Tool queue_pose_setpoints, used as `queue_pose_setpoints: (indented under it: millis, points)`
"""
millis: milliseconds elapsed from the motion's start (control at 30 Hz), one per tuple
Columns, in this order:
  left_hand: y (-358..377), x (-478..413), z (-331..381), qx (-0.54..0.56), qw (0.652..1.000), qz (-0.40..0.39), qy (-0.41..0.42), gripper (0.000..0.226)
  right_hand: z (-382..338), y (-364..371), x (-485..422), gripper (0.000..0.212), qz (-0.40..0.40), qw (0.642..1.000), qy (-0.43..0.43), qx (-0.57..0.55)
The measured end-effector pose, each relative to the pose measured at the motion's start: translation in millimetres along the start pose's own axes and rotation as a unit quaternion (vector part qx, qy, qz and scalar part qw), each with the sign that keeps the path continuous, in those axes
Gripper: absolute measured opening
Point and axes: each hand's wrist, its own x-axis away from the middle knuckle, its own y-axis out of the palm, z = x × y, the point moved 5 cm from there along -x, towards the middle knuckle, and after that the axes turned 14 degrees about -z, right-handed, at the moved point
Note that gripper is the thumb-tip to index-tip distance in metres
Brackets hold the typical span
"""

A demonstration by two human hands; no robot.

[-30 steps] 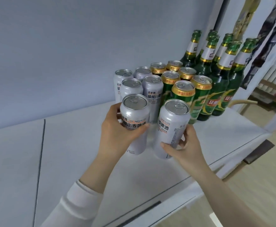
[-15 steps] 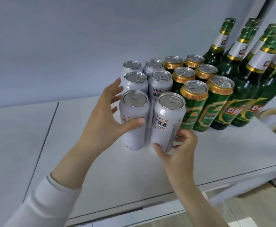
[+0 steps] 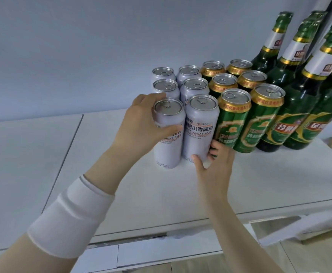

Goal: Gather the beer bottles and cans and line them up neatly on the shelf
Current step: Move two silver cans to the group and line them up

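Up top, the white shelf (image 3: 180, 186) carries everything. Green bottles (image 3: 291, 115) stand upright just right of the green cans (image 3: 235, 123). Silver cans (image 3: 194, 88) stand in two files against the green cans' left side. The left hand (image 3: 139, 125) wraps the front outer can (image 3: 168, 152), thumb across its label and fingers behind its rim. The right hand (image 3: 218, 166) pinches the base of the front inner can (image 3: 199, 119), which touches the green cans.

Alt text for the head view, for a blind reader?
The left hand grips one front silver can, the right hand the silver can beside it, on a white shelf; green cans and bottles stand alongside.
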Motion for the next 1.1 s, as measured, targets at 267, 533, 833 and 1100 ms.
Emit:
queue_pose_setpoints:
  millis: [267, 533, 833, 1100]
  points:
    - [-4.1, 0.9, 0.4, -0.030, 0.997, -0.063, 0.031, 0.082, -1.9, 8.1, -2.1, 0.070, 0.034, 0.996, 0.025, 0.082]
    - [-4.2, -6.7, 2.2, -0.076, 0.994, -0.062, 0.054, 0.067, 1.9, 5.3, 6.5, 0.059, 0.047, 0.998, 0.043, 0.031]
    - [-5.5, -8.7, -4.1, -0.056, 0.996, -0.063, 0.042, 0.075, -4.7, 8.2, -3.4, 0.061, 0.054, 0.991, 0.069, 0.106]
    - [-9.6, -9.0, 5.9, -0.074, 0.992, -0.063, 0.082, 0.058, -4.1, 8.1, -1.6, 0.063, 0.050, 0.993, 0.077, 0.072]
